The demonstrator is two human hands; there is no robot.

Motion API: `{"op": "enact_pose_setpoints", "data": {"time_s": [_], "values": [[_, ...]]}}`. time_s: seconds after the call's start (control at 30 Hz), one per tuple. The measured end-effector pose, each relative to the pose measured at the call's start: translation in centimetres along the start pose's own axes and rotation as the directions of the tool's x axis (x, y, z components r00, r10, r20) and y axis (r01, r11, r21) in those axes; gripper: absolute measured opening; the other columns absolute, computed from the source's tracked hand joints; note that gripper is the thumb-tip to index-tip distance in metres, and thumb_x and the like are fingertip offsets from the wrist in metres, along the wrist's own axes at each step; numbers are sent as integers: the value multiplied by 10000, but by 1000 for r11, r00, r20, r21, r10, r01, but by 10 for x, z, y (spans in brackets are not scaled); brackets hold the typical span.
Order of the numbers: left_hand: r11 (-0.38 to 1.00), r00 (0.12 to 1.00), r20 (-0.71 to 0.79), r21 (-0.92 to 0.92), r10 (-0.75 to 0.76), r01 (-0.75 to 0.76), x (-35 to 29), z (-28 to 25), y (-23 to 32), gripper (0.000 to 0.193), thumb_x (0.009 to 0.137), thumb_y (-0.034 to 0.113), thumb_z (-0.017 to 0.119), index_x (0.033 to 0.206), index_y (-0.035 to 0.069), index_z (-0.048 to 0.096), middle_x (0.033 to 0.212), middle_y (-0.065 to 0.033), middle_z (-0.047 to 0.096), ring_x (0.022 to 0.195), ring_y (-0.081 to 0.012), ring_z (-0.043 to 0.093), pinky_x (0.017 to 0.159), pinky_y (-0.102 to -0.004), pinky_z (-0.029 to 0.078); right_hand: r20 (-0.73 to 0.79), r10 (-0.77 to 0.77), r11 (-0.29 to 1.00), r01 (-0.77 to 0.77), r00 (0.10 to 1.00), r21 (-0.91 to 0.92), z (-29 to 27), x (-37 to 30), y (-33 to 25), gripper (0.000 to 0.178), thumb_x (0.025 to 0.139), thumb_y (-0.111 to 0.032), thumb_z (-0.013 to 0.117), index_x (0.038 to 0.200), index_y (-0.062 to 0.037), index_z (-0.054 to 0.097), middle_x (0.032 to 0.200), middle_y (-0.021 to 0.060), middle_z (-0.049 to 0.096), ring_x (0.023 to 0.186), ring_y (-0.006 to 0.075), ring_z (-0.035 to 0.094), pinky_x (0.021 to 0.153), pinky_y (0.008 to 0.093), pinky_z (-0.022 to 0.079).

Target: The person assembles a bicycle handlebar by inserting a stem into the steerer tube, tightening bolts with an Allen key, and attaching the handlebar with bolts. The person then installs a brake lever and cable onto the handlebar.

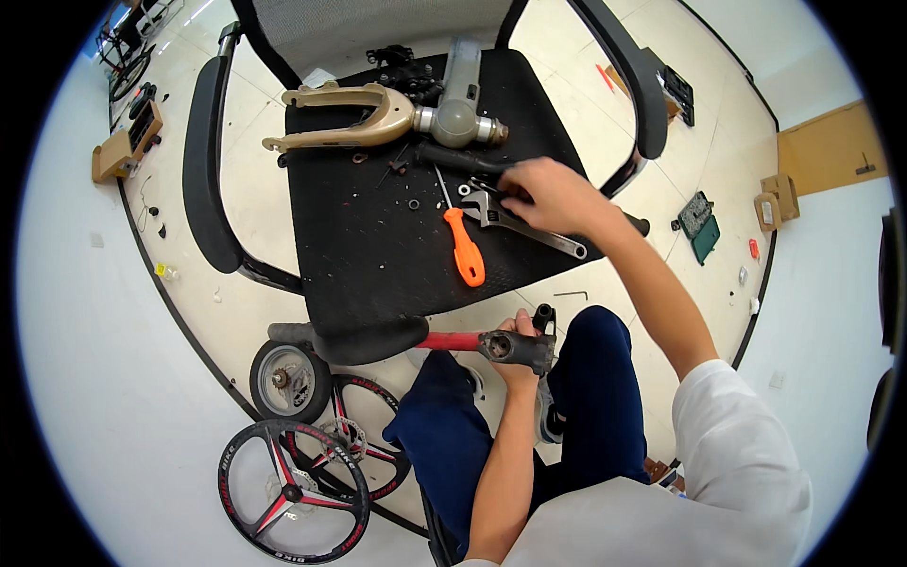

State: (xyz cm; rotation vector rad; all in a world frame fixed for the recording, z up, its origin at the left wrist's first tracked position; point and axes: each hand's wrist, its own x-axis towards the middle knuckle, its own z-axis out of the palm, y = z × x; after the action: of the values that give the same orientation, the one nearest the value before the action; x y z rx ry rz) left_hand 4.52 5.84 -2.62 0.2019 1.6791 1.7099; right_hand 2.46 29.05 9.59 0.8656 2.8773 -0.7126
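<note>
My left hand (518, 364), between my knees, is closed around a red tube (452, 341) with a black metal end piece (515, 349); the tube's far end passes by the chair seat. Over the seat's right side, my right hand (553, 197) has its fingers drawn together, and what they pinch is hidden. Below that hand lies a silver adjustable wrench (529, 228), its handle partly covered. A black bar (460, 158) lies just beyond the fingertips. Left of the wrench is a screwdriver with an orange handle (465, 249). A small nut (413, 204) sits nearby.
The black chair seat (354, 255) also bears a beige fork (354, 114), a grey tube (461, 94) and black parts (406, 71). Armrests (210, 170) flank it. Spoked wheels (295, 493) and a small tyre (291, 380) rest at lower left. A hex key (571, 294) lies on the floor.
</note>
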Motion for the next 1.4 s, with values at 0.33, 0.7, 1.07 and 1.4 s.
{"op": "enact_pose_setpoints", "data": {"time_s": [0.33,0.7,1.07,1.4], "values": [[991,999,16,-126,-37,39,-5,4,28,430,973,238,644,606,72,494,561,-25,540,498,-115,488,526,-259,426,-501,84,984,7,861,177,66,-63,22,240,838,-145,730,1034,-8,709,1187,131,649,1150,307,588,986,393,485],[984,998,5,-168,56,-55,-3,-1,7,423,981,229,634,615,96,471,547,-18,524,468,-106,472,469,-251,374,-163,240,971,-233,957,56,-3,40,49,348,850,-317,709,1062,-46,754,987,202,731,947,361,697,874,407,544],[961,963,-44,93,265,-260,6,4,19,404,894,104,666,552,14,471,515,-24,497,509,-149,468,528,-364,346,-284,263,817,-56,922,575,-30,21,9,324,830,-270,781,1013,-2,772,857,94,752,757,140,693,727,276,561],[914,932,-65,-185,357,-362,2,11,37,182,830,129,733,912,-29,699,825,-78,723,804,-158,690,710,-317,529,154,-96,816,-10,983,578,-16,-92,-112,347,808,-173,807,1105,-6,741,1012,119,743,890,178,726,901,316,582]]}}
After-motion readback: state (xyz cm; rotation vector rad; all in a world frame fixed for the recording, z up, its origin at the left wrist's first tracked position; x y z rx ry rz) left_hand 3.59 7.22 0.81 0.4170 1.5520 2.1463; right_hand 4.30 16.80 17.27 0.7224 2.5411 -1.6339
